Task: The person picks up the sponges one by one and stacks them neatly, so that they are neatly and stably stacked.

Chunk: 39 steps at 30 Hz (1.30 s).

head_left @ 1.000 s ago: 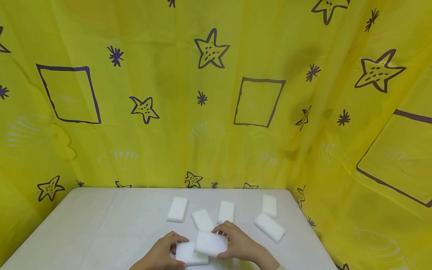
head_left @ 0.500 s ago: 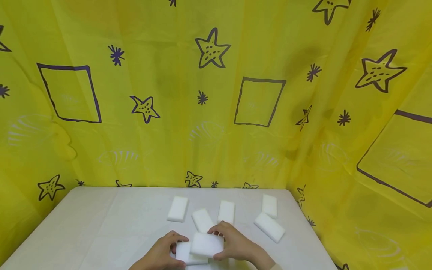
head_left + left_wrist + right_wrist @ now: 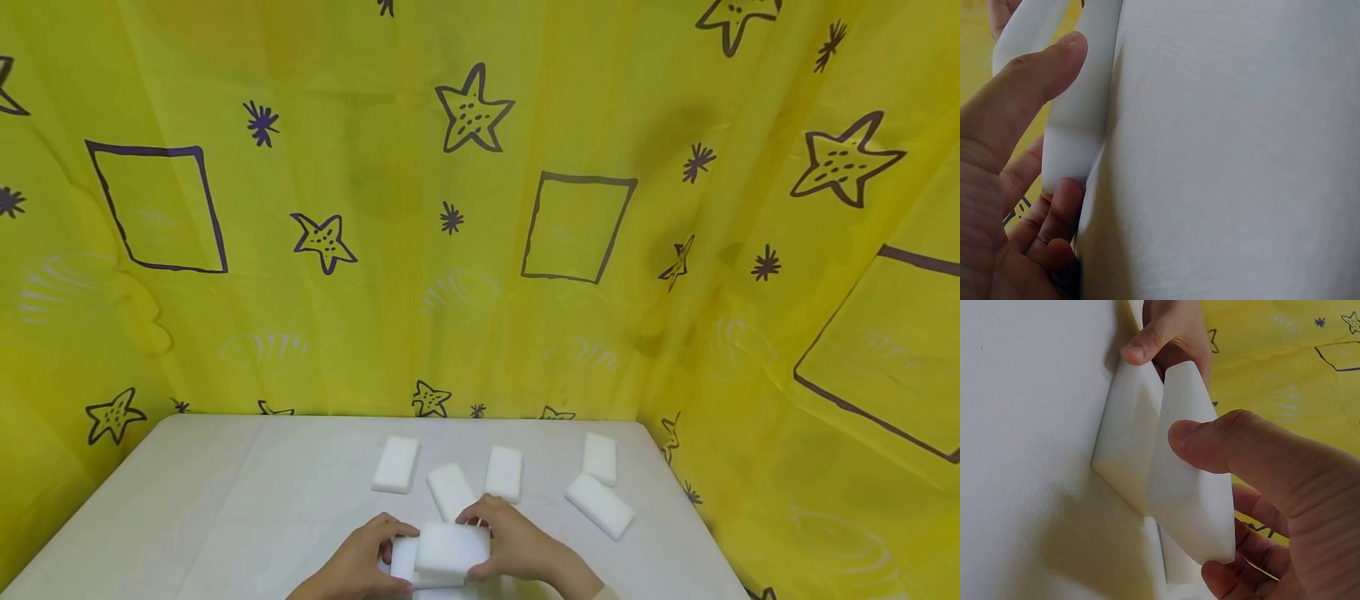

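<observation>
My left hand (image 3: pixel 363 557) grips a white sponge block (image 3: pixel 402 560) by its left end, thumb on the near side and fingers on the far side. This lower sponge (image 3: pixel 1125 428) lies at the table surface in the right wrist view. A second white sponge (image 3: pixel 452 547) is pinched at its right end by my right hand (image 3: pixel 521 543). It overlaps most of the lower one in the head view. From the right wrist, a gap shows between this upper sponge (image 3: pixel 1188 487) and the lower one near the left thumb. Part of another white block (image 3: pixel 438 594) shows at the bottom edge.
Several more white sponges lie beyond my hands on the pale table (image 3: pixel 225 500). One sponge (image 3: pixel 452 492) is just past my right fingers, with another (image 3: pixel 503 473) beside it. Two touching sponges, the nearer (image 3: pixel 600 505) angled, lie to the right. A yellow patterned curtain (image 3: pixel 375 317) surrounds the table.
My right hand has carried its sponge left and slightly toward me, so it covers more of the lower sponge. The left hand and its sponge have stayed in place.
</observation>
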Motion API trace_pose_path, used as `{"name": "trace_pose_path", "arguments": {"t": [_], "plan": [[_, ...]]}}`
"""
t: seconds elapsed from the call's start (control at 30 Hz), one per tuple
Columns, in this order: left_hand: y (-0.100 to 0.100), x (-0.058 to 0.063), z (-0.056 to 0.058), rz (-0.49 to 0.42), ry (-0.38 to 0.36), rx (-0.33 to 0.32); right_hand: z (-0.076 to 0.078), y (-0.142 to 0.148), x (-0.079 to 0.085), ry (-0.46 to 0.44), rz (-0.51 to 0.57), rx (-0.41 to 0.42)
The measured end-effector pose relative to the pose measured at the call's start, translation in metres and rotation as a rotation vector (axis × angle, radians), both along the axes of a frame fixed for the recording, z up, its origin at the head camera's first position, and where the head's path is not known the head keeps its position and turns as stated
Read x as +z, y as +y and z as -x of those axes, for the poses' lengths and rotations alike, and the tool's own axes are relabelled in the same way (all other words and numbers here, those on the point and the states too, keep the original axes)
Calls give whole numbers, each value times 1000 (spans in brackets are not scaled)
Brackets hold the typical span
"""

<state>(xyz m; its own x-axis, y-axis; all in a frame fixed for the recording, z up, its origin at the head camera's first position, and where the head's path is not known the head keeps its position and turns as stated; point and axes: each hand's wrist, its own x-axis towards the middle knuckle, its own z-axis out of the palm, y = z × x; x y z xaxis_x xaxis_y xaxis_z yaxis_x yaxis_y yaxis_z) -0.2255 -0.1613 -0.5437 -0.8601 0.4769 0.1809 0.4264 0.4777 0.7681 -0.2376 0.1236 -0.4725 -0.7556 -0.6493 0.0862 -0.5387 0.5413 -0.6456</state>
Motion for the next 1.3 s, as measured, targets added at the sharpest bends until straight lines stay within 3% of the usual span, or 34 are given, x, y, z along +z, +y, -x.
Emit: {"name": "trace_pose_path", "arguments": {"t": [0.37,0.77,1.3], "plan": [[1,-2,1,-11,24,-11,1,-5,-3,-15,-7,2],[2,3,-1,1,-58,4,1,-11,-5,-35,-16,15],[2,3,0,-12,-5,-2,2,-17,-6,9,-26,48]]}}
